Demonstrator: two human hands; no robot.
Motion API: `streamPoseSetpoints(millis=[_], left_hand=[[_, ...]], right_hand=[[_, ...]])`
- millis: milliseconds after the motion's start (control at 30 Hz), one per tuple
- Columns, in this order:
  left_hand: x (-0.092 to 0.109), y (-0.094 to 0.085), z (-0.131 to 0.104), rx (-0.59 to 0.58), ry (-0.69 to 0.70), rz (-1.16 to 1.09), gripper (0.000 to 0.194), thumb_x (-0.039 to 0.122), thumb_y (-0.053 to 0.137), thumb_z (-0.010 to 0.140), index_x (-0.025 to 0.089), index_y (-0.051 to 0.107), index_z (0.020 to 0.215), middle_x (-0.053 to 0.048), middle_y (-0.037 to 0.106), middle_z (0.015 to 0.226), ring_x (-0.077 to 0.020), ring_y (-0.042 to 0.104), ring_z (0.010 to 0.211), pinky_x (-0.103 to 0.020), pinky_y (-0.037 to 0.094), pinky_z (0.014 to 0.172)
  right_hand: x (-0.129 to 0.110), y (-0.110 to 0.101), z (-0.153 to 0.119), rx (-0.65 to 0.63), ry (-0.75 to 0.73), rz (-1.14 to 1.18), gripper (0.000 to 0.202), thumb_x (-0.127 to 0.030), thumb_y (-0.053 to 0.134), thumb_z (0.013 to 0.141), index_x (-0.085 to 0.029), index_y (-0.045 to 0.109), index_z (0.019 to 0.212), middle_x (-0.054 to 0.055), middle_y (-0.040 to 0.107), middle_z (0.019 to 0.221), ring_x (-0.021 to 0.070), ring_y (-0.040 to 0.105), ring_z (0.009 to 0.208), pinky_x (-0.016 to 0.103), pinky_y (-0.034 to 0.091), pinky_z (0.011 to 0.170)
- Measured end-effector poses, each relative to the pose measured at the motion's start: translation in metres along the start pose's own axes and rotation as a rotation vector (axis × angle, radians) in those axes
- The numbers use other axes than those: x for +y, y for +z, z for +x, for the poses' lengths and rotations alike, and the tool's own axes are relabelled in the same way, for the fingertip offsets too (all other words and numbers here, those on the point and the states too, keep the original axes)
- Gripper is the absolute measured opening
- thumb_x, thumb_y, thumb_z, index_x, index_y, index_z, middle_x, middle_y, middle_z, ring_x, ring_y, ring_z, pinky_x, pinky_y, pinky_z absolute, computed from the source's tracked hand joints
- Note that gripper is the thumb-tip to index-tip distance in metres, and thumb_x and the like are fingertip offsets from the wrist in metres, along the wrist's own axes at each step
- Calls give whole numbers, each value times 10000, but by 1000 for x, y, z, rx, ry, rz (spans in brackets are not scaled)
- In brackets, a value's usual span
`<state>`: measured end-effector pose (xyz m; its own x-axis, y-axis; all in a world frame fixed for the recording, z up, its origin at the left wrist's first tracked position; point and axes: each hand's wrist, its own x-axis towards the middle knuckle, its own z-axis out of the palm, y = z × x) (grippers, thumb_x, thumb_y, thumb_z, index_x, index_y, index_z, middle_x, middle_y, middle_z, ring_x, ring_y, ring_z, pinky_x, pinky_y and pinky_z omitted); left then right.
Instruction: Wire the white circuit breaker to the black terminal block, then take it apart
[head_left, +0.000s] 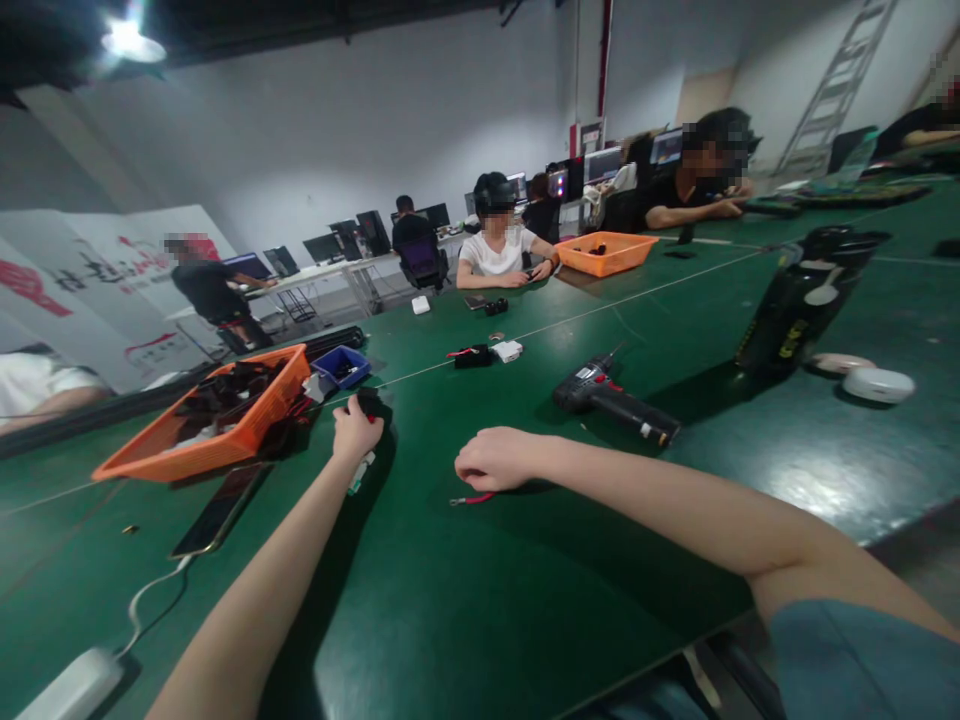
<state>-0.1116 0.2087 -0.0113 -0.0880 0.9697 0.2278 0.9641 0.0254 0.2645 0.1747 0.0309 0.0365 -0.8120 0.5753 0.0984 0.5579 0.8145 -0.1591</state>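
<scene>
My left hand (358,430) is closed on a small black part (369,402), with a bit of red beside its fingers, near the blue bin. A small green and white piece (361,473) lies by my left wrist. My right hand (487,460) is curled low over the green table, left of the power drill. From under it sticks a short red wire (477,498) with a metal ring terminal at its end. The fingers on that side are folded, and most of what they hold is hidden.
An orange basket (180,458) of black parts, a blue bin (343,368) and a phone (221,510) are on the left. A power drill (615,396), black bottle (795,310) and white case (879,385) are on the right. A person (499,250) sits across the table.
</scene>
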Motion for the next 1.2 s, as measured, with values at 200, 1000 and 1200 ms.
streamPoseSetpoints(millis=[200,1000,1200], left_hand=[[-2,0,1,-34,-52,30,815,500,541,830,148,234,1497,-261,404,1363,-418,543,1221,-505,479,970],[0,3,3,-113,-20,79,748,457,331,898,208,137,1576,-212,324,1520,-428,426,1325,-567,414,1022],[1,1,2,-112,-13,94,728,442,302,909,189,142,1573,-235,370,1480,-425,464,1290,-556,444,982]], right_hand=[[2,5,1,22,-15,-21,133,-232,545,916,-182,667,893,41,716,891,175,625,766,296,388,694],[7,14,7,48,1,45,110,-207,562,908,-174,661,874,35,698,847,156,594,728,281,384,670],[6,11,7,43,-3,68,107,-202,558,915,-174,658,887,33,699,855,156,601,742,288,400,697]])
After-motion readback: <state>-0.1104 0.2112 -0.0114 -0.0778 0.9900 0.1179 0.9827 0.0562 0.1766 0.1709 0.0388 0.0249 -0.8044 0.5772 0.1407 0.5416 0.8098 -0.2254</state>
